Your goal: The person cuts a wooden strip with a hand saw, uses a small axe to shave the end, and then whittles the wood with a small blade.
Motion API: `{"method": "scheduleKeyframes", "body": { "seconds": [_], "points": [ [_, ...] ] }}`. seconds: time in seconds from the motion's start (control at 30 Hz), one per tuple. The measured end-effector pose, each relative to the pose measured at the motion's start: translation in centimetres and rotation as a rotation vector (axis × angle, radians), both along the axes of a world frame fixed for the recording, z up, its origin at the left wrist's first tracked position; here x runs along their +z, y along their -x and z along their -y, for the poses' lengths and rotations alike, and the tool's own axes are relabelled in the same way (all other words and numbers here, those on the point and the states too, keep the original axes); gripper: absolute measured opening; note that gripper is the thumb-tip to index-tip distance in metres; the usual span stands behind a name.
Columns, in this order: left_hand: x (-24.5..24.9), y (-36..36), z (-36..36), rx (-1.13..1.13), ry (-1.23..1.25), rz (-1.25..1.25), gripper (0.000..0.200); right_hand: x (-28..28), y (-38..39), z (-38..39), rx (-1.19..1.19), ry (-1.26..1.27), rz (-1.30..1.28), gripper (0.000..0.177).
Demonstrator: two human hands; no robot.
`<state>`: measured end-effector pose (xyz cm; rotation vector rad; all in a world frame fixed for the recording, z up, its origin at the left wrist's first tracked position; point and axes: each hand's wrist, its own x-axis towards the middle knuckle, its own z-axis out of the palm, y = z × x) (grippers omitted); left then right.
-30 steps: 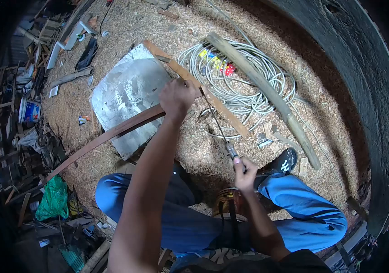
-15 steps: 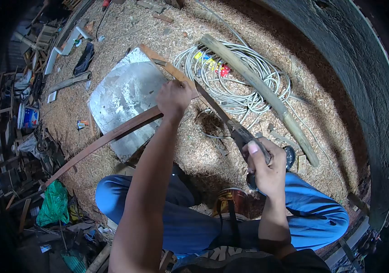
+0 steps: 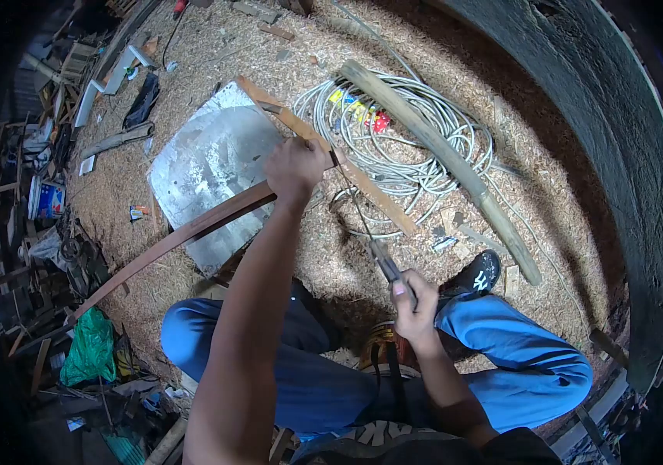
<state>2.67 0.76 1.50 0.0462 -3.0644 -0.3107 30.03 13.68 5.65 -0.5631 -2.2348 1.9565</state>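
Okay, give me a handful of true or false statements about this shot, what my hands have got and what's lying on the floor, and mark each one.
1. The left hand grips the curved wooden strip. True.
2. The right hand is empty. False: it holds the handle of a long blade that reaches up to the strip.
3. A thick pole lies across the coiled cable. True.
4. The metal sheet rests on top of the cable. False: it lies on the sawdust, beside the coil.
5. The person wears red trousers. False: they are blue trousers.
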Motion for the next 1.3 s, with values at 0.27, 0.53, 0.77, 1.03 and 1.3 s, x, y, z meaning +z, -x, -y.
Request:
{"method": "scheduleKeyframes", "body": {
  "seconds": [0.27, 0.53, 0.77, 1.03, 1.3],
  "points": [
    [-0.2, 0.1, 0.3, -0.006, 0.037, 0.053, 0.038, -7.4, -0.6, 0.3, 0.06, 0.072, -0.008, 0.035],
    [0.2, -0.1, -0.1, 0.022, 0.061, 0.045, 0.037, -9.0, 5.1, 1.7, 0.045, 0.19, -0.001, 0.036],
    [0.9, -0.2, -0.2, 0.019, 0.023, 0.071, 0.037, -7.5, 4.3, 3.6, 0.075, 0.402, 0.062, 0.036],
    [0.4, 0.1, -0.1, 0.013, 0.046, 0.114, 0.038, -5.9, 6.0, 4.3, -0.111, 0.216, 0.232, 0.052],
    [0.1, 0.1, -0.1, -0.03, 0.043, 0.057, 0.035, -6.6, 3.2, 3.8, -0.076, 0.169, 0.278, 0.048]
  ]
}}
